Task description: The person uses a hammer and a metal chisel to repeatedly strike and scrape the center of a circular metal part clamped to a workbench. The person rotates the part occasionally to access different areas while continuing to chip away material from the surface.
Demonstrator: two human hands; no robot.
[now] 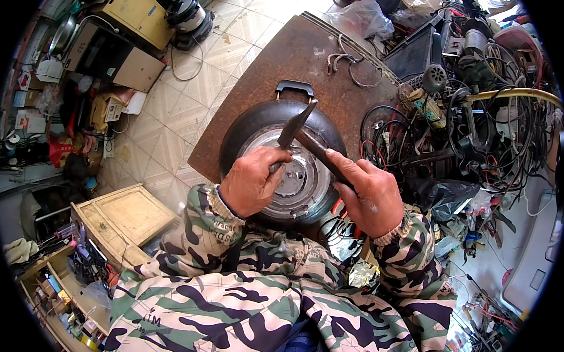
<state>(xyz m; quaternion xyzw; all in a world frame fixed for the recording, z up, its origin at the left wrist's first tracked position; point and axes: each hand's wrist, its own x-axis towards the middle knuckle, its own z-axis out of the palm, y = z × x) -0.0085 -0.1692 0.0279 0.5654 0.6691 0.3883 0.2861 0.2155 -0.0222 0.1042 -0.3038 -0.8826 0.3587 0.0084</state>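
Observation:
A round dark pan (239, 128) lies in front of me on a brown metal-topped table (261, 70). Its ringed grey metal centre faces up, and a black loop handle (294, 86) sticks out at the far side. My right hand (371, 194) is closed around the dark handle of a hammer (296, 124), whose head hangs over the pan's middle. Just left of it, my left hand (252, 180) is closed in a pinch low over the pan. A short dark rod end (275, 167) shows between its thumb and finger; most of that piece is hidden.
Tangled cables (389, 133) and piled parts crowd the right side. A metal ring-shaped wire (360, 73) lies on the table's far part. At left are an open wooden drawer (73, 286) of tools, a wooden cabinet door (128, 217) and a rice cooker (189, 21) on the tiled floor.

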